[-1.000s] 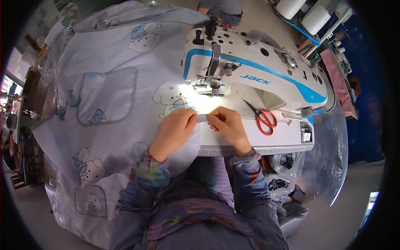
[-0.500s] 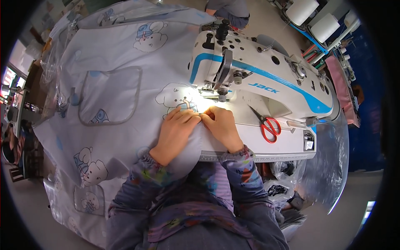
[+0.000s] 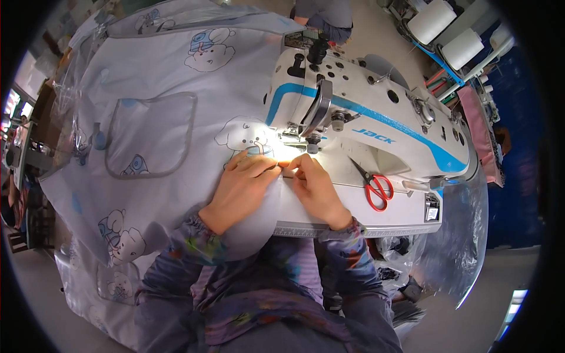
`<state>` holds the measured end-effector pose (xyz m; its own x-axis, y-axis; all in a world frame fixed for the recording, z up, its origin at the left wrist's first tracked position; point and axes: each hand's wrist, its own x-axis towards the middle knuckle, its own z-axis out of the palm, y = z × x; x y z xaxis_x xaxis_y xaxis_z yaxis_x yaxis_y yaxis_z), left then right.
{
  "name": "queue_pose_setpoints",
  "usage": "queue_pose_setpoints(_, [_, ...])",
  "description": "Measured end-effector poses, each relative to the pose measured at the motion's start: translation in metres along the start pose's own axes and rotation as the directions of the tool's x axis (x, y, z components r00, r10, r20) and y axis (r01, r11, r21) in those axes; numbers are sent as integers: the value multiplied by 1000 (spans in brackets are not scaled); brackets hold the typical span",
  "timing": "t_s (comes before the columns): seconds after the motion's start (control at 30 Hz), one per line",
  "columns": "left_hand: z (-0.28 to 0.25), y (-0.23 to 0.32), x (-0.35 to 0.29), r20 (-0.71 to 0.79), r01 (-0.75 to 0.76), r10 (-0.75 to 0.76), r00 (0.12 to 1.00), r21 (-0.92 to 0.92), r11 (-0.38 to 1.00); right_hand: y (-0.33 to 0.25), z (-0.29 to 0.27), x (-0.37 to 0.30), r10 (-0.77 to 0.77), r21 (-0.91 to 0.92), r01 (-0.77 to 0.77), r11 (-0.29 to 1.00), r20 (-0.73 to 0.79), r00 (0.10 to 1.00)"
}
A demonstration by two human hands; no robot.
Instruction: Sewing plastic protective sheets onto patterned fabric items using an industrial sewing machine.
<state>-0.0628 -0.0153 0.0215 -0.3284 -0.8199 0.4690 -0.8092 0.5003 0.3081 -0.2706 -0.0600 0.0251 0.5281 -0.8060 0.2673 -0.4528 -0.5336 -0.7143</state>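
1. Your fabric [image 3: 170, 200]: pale grey, smooth, printed with white cartoon puppies and touches of blue; patch pocket [image 3: 152, 134] on it, trimmed in darker grey.
2. Location: it covers the left part of the sewing table [image 3: 406, 216] and drapes over the front edge, left of the ruler strip [image 3: 306, 230]. Its right edge reaches the gap between your hands, just in front of the lit needle area of the sewing machine [image 3: 368, 117].
3. Your left hand [image 3: 243, 185]: palm down on the fabric, fingers together, pointing up-right. Thumb mostly hidden; can't tell if it pinches cloth.
4. Your right hand [image 3: 318, 191]: at the fabric's right edge, thumb and forefinger bent close, narrow gap. Glare there; can't tell if cloth is between them.
5. Arms: both forearms rise from below, left slanting right, right slanting left; fingertips nearly meet.
6. Red-handled scissors [image 3: 379, 193] lie on the table, right of your right hand.
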Motion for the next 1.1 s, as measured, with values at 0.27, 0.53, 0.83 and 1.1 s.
queue_pose_setpoints(0.27, [6,-21,14,3,-41,41,999,-12,999,26,1,22,326,265,-379,887,222,919])
queue_pose_setpoints(0.53, [13,-28,29,-16,-10,9,1000,-43,999,12,8,12,371,192,-371,909,38,928])
queue_pose_setpoints(0.83, [11,-19,13,-30,-41,40,999,-15,999,13,9,3,-304,-271,301,914,34,952])
queue_pose_setpoints(1.1, [-36,42,-158,245,-280,252,936,86,956,-2,-2,6,-184,-393,243,887,183,966])
